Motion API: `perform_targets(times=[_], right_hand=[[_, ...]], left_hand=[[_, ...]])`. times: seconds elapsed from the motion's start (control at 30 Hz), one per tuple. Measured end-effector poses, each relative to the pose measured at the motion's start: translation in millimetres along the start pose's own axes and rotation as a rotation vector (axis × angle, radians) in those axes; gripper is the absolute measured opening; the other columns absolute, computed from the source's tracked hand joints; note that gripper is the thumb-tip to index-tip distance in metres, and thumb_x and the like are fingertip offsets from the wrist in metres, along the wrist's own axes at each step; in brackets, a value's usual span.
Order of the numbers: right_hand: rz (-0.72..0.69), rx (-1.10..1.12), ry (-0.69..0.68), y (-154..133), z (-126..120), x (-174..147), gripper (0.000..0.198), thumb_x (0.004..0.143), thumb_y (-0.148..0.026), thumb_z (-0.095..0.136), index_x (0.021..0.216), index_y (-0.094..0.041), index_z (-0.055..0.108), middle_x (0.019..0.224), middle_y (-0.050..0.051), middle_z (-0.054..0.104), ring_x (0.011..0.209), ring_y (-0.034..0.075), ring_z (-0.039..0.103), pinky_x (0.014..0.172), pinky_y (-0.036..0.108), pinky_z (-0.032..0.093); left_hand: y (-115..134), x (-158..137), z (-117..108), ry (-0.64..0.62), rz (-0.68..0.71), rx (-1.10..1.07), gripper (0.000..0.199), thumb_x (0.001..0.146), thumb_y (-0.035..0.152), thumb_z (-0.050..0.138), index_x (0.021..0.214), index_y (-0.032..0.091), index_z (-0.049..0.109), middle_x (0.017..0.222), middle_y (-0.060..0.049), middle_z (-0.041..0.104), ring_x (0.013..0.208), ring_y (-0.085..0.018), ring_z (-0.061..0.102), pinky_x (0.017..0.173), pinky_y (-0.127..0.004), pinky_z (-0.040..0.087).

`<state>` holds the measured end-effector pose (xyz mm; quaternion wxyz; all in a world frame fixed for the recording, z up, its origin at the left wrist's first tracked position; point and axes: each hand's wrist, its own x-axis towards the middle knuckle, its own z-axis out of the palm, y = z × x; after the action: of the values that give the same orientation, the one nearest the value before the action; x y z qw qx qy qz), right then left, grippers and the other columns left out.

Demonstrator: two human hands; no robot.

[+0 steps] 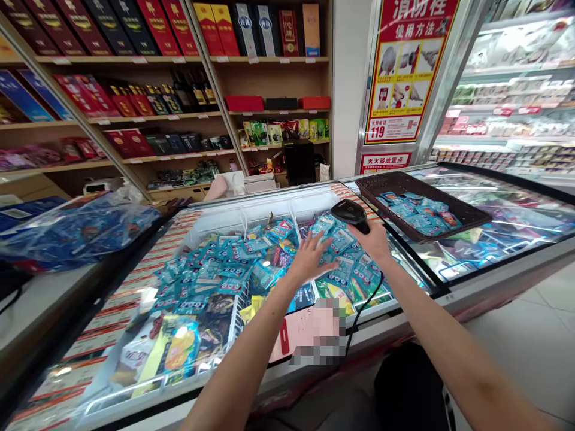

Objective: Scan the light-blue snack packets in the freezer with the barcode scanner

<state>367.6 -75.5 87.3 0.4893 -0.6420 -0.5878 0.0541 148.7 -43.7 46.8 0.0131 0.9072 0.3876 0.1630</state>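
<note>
From my remote seat I see the chest freezer (381,326) filling the foreground, a brown basket (471,219) of packets on its right. Blue packets (227,266) lie on its top in left and right heaps. My left hand (309,258) is spread wide over the right heap; I cannot tell whether it touches. My right hand (374,240) grips the black scanner (347,211) by that heap's far right edge. I'd flatten one packet with the left fingers, aim squarely at its printed face, and keep the black cord (357,317) free of snags
</note>
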Motion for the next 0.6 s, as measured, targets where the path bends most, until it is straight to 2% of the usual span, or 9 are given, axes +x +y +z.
perform_targets(times=[0.1, 0.17, 0.23, 0.4, 0.5, 0.6], right_hand=[[0.029, 0.054, -0.018, 6.6, -9.0, -7.4, 0.046, 0.077, -0.063, 0.055, 0.079, -0.018, 0.067, 0.067, 0.007, 0.068, 0.069, 0.023, 0.064, 0.061, 0.029, 0.044], [0.029, 0.084, -0.043, 9.9, -13.9, -12.7, 0.046, 0.077, -0.062, 0.055, 0.078, -0.018, 0.067, 0.065, 0.006, 0.067, 0.068, 0.023, 0.063, 0.06, 0.029, 0.044], [0.028, 0.1, -0.072, 12.9, -17.4, -18.2, 0.045, 0.077, -0.062, 0.055, 0.078, -0.019, 0.067, 0.063, 0.006, 0.066, 0.066, 0.023, 0.063, 0.059, 0.029, 0.044], [0.06, 0.092, -0.096, 20.1, -21.8, -26.1, 0.043, 0.076, -0.062, 0.056, 0.077, -0.021, 0.066, 0.06, 0.005, 0.065, 0.061, 0.023, 0.062, 0.056, 0.03, 0.045], [0.087, 0.115, -0.091, 22.3, -23.5, -24.5, 0.042, 0.076, -0.062, 0.056, 0.075, -0.021, 0.065, 0.057, 0.005, 0.064, 0.059, 0.023, 0.062, 0.057, 0.031, 0.046], [0.11, 0.171, -0.095, 22.0, -24.6, -20.8, 0.043, 0.076, -0.062, 0.056, 0.07, -0.021, 0.063, 0.052, 0.004, 0.062, 0.053, 0.021, 0.059, 0.057, 0.031, 0.046]], left_hand=[[23.5, 12.2, 10.5, -0.122, 0.055, 0.021, 0.092, 0.068, 0.08, 0.049, 0.147, 0.044, 0.019, 0.16, 0.001, 0.007, 0.144, -0.044, 0.002, 0.106, -0.073, 0.019], [28.4, 16.5, 20.2, -0.153, 0.072, 0.062, 0.081, 0.073, 0.077, 0.046, 0.145, 0.046, 0.023, 0.16, 0.003, 0.009, 0.144, -0.043, 0.003, 0.105, -0.074, 0.018], [25.8, 18.9, 29.0, -0.08, 0.043, 0.104, 0.067, 0.083, 0.069, 0.039, 0.144, 0.047, 0.025, 0.16, 0.003, 0.012, 0.145, -0.04, 0.007, 0.105, -0.073, 0.02], [3.9, 25.3, 39.2, 0.016, 0.011, 0.135, 0.059, 0.086, 0.062, 0.041, 0.142, 0.048, 0.03, 0.158, 0.001, 0.02, 0.144, -0.039, 0.015, 0.104, -0.072, 0.024], [-8.1, 31.7, 39.3, 0.06, -0.026, 0.165, 0.057, 0.085, 0.061, 0.044, 0.14, 0.047, 0.035, 0.156, 0.001, 0.025, 0.143, -0.039, 0.016, 0.104, -0.074, 0.019], [-10.6, 37.5, 37.8, 0.109, -0.04, 0.221, 0.052, 0.088, 0.054, 0.044, 0.139, 0.044, 0.039, 0.155, -0.001, 0.028, 0.144, -0.037, 0.016, 0.107, -0.073, 0.01]])
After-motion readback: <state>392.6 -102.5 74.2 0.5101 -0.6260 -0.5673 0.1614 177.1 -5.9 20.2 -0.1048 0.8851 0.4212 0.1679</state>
